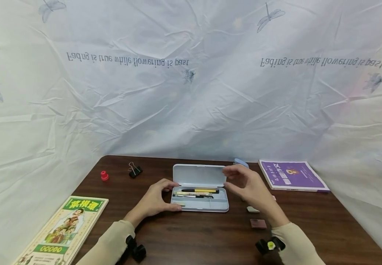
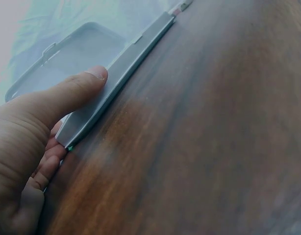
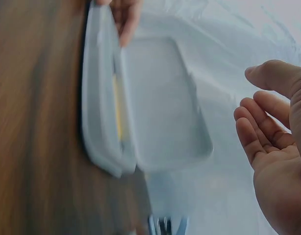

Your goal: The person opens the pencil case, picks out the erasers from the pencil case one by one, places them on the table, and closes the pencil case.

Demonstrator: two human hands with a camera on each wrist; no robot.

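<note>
An open pale grey pencil case [image 1: 204, 209] lies mid-table, its lid [image 1: 199, 175] folded back and several pens [image 1: 199, 191] lying inside. My left hand [image 1: 159, 198] grips the case's left end, thumb on the front wall [image 2: 121, 73] and fingers at the back corner. The right hand [image 1: 235, 181] hovers by the lid's right edge with relaxed fingers, holding nothing. In the right wrist view that hand [image 3: 273, 142] stays apart from the lid [image 3: 163, 103], and the left hand's fingers [image 3: 123, 14] show at the far end of the case [image 3: 99, 112].
The dark wooden table [image 1: 194, 239] carries a purple book [image 1: 292, 175] back right and a green-yellow book [image 1: 65, 228] front left. A black binder clip [image 1: 134, 171], a small red piece [image 1: 104, 176] and two erasers [image 1: 253, 209] [image 1: 258, 223] lie around. White cloth hangs behind.
</note>
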